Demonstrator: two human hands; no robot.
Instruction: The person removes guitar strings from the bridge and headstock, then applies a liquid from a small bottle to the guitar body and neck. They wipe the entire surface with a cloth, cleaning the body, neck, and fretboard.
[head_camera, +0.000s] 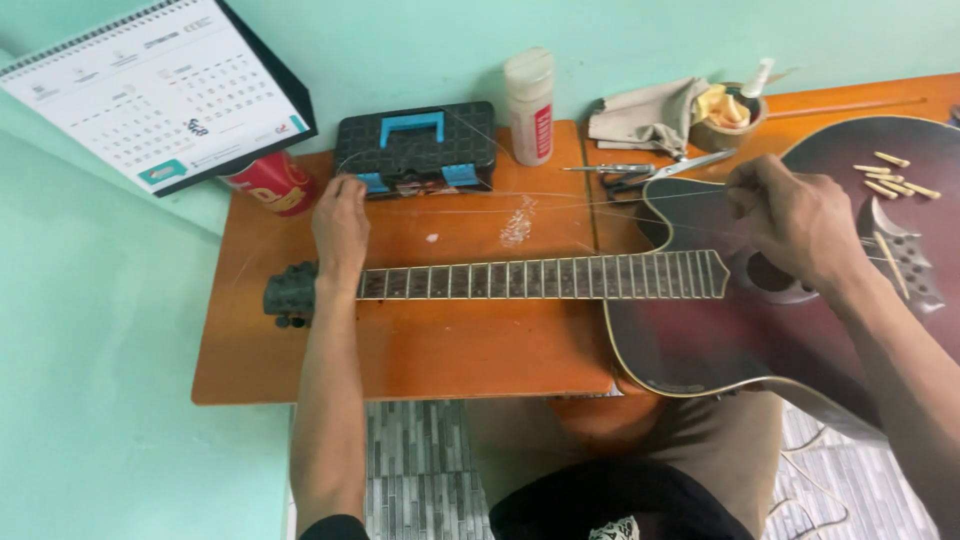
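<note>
Fretboard (540, 276) bare; bridge pins (895, 175) lie loose on the guitar body (720, 340). Left hand (341, 222) and right hand (790, 222) each pinch one string (560, 207) taut above the counter (400, 340) (not yet seated, restringing barely begun).

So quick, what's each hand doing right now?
Left hand: closed, pinching the string near the guitar head.
Right hand: closed, pinching the same string above the soundhole.

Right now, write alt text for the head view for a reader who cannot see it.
Two bare hands stretch a thin guitar string above an acoustic guitar lying on an orange table: the left hand near the headstock, the right hand over the soundhole. Behind lie a black toolbox, scissors and loose bridge pins.
</note>
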